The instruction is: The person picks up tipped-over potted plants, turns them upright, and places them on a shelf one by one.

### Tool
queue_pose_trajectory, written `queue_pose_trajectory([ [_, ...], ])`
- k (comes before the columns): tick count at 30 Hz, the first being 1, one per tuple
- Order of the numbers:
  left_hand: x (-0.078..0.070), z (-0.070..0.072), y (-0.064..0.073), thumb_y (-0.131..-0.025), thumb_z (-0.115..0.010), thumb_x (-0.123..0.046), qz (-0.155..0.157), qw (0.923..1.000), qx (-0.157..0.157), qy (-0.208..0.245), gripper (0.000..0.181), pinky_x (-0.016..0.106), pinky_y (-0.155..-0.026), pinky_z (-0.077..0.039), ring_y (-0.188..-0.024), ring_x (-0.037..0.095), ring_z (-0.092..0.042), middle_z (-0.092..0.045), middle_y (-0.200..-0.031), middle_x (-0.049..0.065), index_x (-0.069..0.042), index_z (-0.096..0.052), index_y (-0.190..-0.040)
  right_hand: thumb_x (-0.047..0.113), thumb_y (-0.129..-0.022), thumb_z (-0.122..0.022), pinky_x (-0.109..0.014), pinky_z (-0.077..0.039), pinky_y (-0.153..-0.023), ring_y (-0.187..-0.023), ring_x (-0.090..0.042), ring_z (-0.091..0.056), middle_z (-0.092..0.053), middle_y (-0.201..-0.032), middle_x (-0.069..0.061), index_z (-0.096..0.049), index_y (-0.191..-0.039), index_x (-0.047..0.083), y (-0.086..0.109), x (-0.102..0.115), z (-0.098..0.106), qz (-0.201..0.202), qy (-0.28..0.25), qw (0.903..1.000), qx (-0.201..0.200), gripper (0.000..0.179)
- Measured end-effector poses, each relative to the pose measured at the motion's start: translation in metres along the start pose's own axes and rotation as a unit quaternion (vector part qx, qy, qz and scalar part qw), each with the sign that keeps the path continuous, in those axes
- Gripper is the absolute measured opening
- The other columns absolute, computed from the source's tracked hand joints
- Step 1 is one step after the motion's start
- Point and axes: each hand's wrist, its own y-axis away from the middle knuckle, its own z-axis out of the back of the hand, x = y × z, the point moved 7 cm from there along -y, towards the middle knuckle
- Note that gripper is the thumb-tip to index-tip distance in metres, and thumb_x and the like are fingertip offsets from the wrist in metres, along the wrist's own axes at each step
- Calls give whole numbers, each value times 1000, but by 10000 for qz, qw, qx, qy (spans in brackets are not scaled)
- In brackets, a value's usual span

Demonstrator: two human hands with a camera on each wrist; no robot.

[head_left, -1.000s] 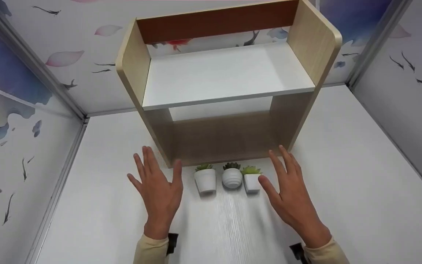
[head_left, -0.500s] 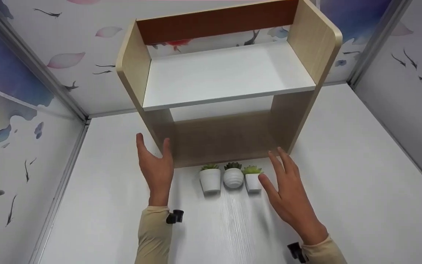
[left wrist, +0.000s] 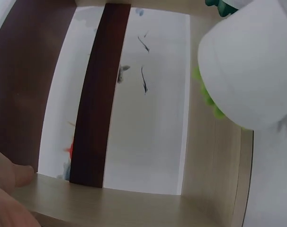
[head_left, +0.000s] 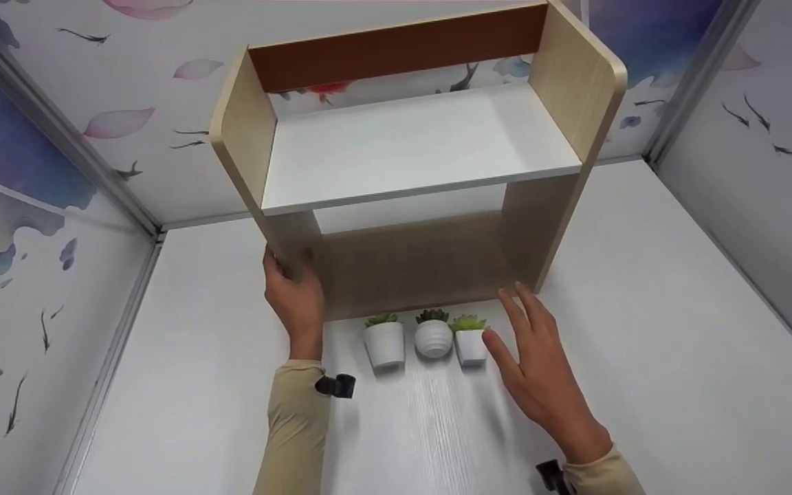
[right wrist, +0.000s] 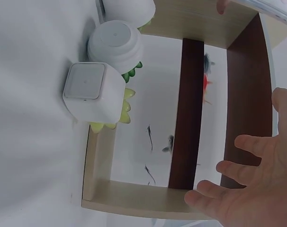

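A small two-tier wooden shelf (head_left: 416,148) with a white middle board stands on the white table. My left hand (head_left: 298,300) grips the front edge of its left side panel (head_left: 245,130), thumb inside and fingers round the outside. In the left wrist view the thumb (left wrist: 22,175) lies over that panel. My right hand (head_left: 539,371) is held with fingers spread, near the lower front corner of the right side panel (head_left: 578,96). Just in front of the shelf, several small steps from both hands, sit three white potted succulents: a tapered pot (head_left: 386,345), a ribbed round pot (head_left: 434,339) and a squarish pot (head_left: 470,348).
A reddish-brown back strip (head_left: 403,48) spans the top of the shelf. Walls printed with fish and petals (head_left: 121,124) enclose the table (head_left: 196,357) at the back and both sides. Black camera mounts sit on both wrists, the left mount (head_left: 335,386) showing fully.
My left hand has moved up and inward from open air to the shelf's left panel and taken hold of it. My right hand has stayed nearly still with fingers spread. The head view shifts slightly.
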Motion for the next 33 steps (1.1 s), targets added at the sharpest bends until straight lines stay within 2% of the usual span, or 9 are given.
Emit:
queue_pose_trajectory([
  [10, 9, 5, -9, -107, -55, -16, -292, 9995, -124, -34, 38, 45, -107, -49, -131, 27, -60, -63, -140, 16, -3, -56, -143, 36, -107, -55, -63, -25, -117, -154, -38, -21, -22, -168, -16, -36, -159, 9, -2, -4, -2, 24, -110, 9999, -37, 62],
  [24, 7, 3, -9, -108, -54, -16, -512, 9982, -129, -289, 37, 46, -103, -51, -127, 27, -63, -65, -138, 16, -2, -57, -142, 45, -109, -47, -65, -21, -118, -155, -37, -19, -19, -169, -15, -31, -161, 13, -11, -22, -13, -459, -488, 9971, 352, 64],
  [30, 9, 4, -10, -108, -54, -18, -619, 9971, -116, -426, 37, 46, -99, -54, -123, 28, -66, -66, -136, 18, -2, -58, -141, 47, -108, -46, -64, -23, -119, -154, -37, -22, -25, -166, -17, -34, -160, 12, -12, -32, -24, -589, -751, 9940, 524, 64],
  [33, 10, 4, -10, -108, -54, -17, -677, 9968, -101, -416, 36, 46, -97, -54, -122, 28, -66, -66, -135, 18, -1, -58, -140, 47, -108, -47, -62, -28, -118, -151, -37, -28, -29, -163, -17, -37, -157, 10, -13, -39, -32, -697, -950, 9910, 643, 63],
])
